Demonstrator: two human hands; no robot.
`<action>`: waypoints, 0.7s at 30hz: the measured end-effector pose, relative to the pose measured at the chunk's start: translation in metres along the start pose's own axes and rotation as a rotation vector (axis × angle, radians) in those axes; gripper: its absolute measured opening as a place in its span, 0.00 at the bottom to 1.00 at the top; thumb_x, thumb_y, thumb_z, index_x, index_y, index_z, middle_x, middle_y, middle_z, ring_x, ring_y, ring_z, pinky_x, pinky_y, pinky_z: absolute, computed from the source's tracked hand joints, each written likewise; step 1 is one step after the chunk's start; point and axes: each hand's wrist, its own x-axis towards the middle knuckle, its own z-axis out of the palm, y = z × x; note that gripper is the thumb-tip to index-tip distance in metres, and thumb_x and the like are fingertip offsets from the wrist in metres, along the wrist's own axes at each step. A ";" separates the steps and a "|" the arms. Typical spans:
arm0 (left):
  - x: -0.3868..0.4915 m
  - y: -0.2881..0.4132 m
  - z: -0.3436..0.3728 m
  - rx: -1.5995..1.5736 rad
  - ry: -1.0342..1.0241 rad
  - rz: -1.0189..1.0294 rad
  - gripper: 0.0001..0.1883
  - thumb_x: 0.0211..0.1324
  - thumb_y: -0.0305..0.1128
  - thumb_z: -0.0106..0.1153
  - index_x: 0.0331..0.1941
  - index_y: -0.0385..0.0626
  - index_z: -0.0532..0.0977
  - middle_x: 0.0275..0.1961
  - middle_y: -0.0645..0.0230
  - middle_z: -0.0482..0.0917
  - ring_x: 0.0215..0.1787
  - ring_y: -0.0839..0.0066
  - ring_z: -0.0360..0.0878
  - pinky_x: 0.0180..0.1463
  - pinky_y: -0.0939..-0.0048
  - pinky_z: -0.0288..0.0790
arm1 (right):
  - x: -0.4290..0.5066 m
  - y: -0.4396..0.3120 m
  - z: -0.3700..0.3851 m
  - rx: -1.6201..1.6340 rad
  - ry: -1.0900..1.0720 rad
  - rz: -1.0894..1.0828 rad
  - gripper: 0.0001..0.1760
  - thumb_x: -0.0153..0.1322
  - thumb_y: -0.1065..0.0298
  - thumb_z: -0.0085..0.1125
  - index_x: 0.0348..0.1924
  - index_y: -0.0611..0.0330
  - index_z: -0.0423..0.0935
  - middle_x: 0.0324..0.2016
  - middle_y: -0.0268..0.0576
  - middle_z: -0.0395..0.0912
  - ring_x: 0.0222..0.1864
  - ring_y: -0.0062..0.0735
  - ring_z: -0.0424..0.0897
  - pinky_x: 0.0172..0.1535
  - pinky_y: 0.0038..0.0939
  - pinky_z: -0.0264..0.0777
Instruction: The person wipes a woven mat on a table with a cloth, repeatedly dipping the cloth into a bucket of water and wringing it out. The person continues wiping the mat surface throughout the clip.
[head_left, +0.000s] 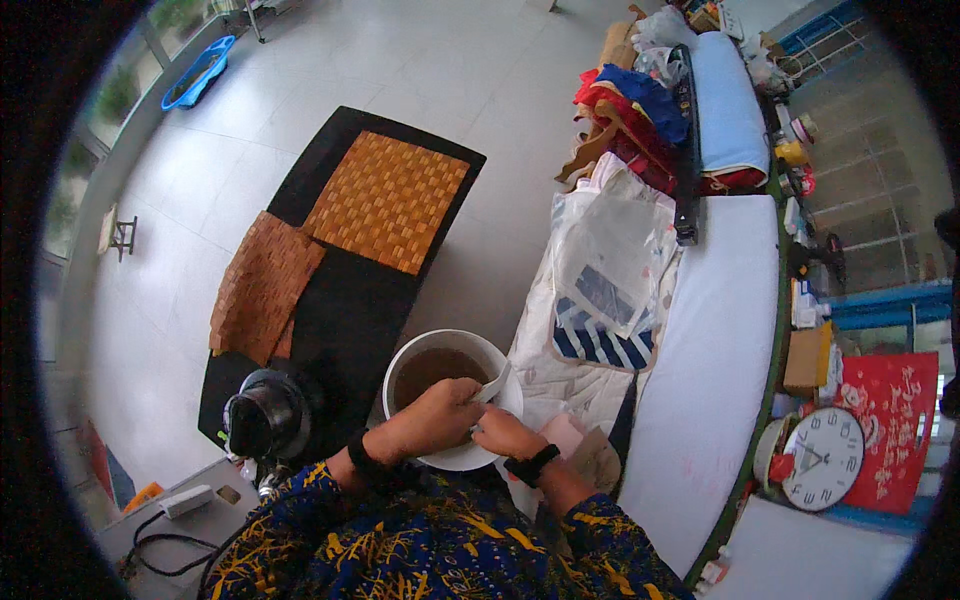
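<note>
A white bucket (397, 363) with brownish liquid (439, 371) in it stands right before me, between the black table and the padded seat. Over its near part both of my hands meet. My left hand (442, 414) has its fingers closed on a pale strip (496, 382), perhaps cloth or plastic, whose end sticks up past the knuckles toward the bucket's right rim. My right hand (508, 433) touches it from the right, fingers curled; a small whitish bit shows between the two hands. Whether the right fingers grip it is hidden. Each wrist wears a black band.
At left is a black table (352, 315) with a woven mat (390, 199), a brown folded mat (262, 289) and a dark kettle-like pot (266, 416). A power strip (187, 501) lies lower left. A seat (705, 375) with cloths and a clear plastic bag (607, 247) runs along the right, beside a wall clock (823, 459).
</note>
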 end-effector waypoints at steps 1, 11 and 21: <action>0.015 0.006 -0.004 -0.077 0.042 0.012 0.11 0.70 0.30 0.55 0.47 0.34 0.78 0.41 0.58 0.84 0.45 0.71 0.81 0.50 0.65 0.75 | 0.010 0.014 -0.012 -0.053 -0.017 -0.010 0.20 0.70 0.67 0.57 0.54 0.66 0.74 0.47 0.66 0.76 0.49 0.70 0.77 0.55 0.59 0.73; 0.154 0.067 -0.061 -0.271 0.175 0.106 0.14 0.62 0.29 0.58 0.46 0.29 0.76 0.38 0.44 0.83 0.41 0.60 0.85 0.45 0.60 0.75 | 0.093 0.070 -0.163 -0.102 0.160 0.035 0.16 0.70 0.70 0.57 0.50 0.65 0.76 0.44 0.66 0.77 0.46 0.68 0.80 0.52 0.61 0.75; 0.323 0.100 -0.166 -0.128 0.052 0.173 0.25 0.64 0.29 0.61 0.62 0.28 0.71 0.56 0.47 0.83 0.55 0.62 0.82 0.59 0.61 0.75 | 0.170 0.081 -0.368 0.062 0.064 0.131 0.26 0.71 0.62 0.60 0.62 0.58 0.76 0.56 0.61 0.80 0.61 0.63 0.76 0.63 0.52 0.70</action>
